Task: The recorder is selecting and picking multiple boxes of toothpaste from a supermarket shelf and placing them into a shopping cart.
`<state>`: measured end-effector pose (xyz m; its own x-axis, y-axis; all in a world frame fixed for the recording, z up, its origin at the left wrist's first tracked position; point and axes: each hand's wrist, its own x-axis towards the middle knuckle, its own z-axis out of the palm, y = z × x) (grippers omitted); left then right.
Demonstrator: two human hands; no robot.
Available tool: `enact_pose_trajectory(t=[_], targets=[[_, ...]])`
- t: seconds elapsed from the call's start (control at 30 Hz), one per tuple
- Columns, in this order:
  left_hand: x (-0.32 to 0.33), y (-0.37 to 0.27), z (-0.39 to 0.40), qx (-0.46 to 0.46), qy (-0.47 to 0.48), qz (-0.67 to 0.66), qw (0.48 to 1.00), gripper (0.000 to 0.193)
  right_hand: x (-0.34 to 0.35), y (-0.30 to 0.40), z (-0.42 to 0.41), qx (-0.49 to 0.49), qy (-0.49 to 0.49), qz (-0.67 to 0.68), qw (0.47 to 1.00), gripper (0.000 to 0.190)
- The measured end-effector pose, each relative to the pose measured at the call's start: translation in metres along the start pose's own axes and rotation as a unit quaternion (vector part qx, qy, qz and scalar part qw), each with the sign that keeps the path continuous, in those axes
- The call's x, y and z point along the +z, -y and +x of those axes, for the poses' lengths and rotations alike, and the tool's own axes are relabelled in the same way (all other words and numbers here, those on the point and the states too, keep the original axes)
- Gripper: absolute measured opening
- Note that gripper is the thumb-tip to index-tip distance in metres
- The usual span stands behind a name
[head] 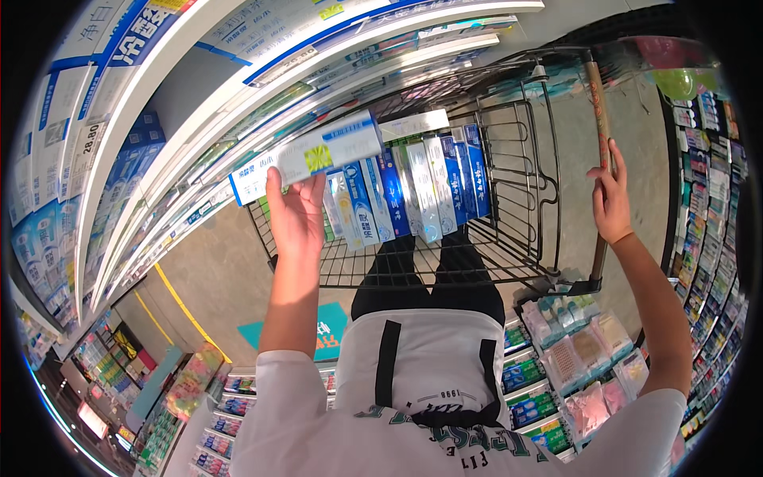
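My left hand grips a white toothpaste carton with blue ends and a yellow-green patch, thumb in front and fingers beneath. Whether this is one carton or two overlapping, I cannot tell. It is raised over the left part of a black wire shopping cart. Inside the cart, several blue and white toothpaste cartons stand side by side in a row. Another white carton lies across the row's far side. On the right, my right hand is around the cart's brown handle.
Tiered white shelves stocked with cartons run close along the left and top. A packed display stands at the far right. Bagged goods hang at lower right. Yellow lines mark the concrete floor.
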<state>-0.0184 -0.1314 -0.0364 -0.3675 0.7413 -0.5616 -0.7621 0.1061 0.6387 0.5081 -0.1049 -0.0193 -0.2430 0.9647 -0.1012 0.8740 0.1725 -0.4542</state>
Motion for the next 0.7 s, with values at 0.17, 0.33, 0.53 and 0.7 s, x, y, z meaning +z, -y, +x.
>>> enact_pose_trajectory(t=[0.17, 0.33, 0.53, 0.7], targets=[[0.015, 0.008, 0.010, 0.022, -0.063, -0.042, 0.997, 0.047, -0.001, -0.004, 0.001, -0.012, -0.001, 0.000, 1.000, 0.033], [0.020, 0.012, 0.016, 0.031, -0.001, -0.037, 0.999, 0.056, 0.000, -0.001, 0.001, -0.009, 0.000, 0.003, 1.000, 0.033], [0.026, 0.008, 0.012, 0.111, 0.040, -0.020, 0.993, 0.059, -0.001, -0.001, 0.002, -0.006, -0.002, 0.009, 1.000, 0.032], [0.008, -0.036, 0.024, 0.261, 0.139, 0.011, 0.955, 0.063, -0.002, 0.002, 0.001, 0.000, -0.004, 0.013, 1.000, 0.033]])
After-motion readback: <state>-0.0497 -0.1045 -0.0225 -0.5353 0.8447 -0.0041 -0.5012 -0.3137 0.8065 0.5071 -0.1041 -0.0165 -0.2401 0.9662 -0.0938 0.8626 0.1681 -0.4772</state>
